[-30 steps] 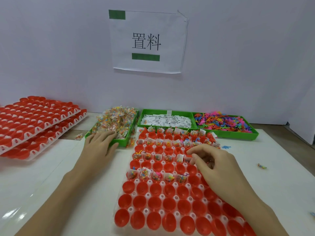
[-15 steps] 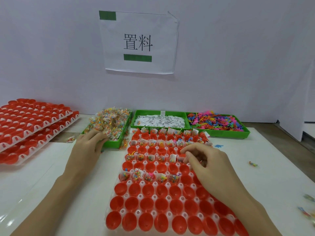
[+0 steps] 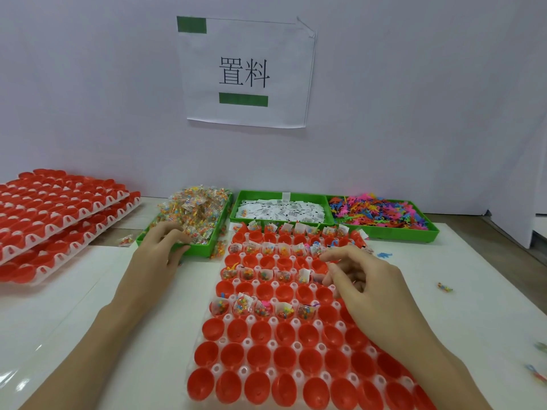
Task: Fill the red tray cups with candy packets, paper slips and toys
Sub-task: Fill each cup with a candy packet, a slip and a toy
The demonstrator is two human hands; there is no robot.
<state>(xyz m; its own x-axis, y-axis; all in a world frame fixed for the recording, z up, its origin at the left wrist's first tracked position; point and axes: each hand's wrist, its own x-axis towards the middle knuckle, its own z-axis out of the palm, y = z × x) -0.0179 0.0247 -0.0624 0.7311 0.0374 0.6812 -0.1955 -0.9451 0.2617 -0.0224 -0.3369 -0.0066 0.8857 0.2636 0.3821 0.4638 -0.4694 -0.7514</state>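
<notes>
Right now the left hand (image 3: 161,250) lies on the near edge of the green bin of candy packets (image 3: 195,213), its fingers curled down into the heap; whether they have pinched a packet I cannot tell. The right hand (image 3: 359,279) hovers above the right side of the red tray (image 3: 296,335), fingers bent loosely over a cup in the fourth row from the back; anything held beneath them is hidden. The candy lies straight ahead of the left hand, touching it, while the bins of paper slips (image 3: 279,210) and toys (image 3: 381,213) sit beyond the tray's far edge, nearer the right hand. The tray runs lengthwise away from the person: filled cups stand in alternate rows at the back, and the near rows are bare. I judge the next drop goes to the right end of the fourth row, directly under the right hand.
</notes>
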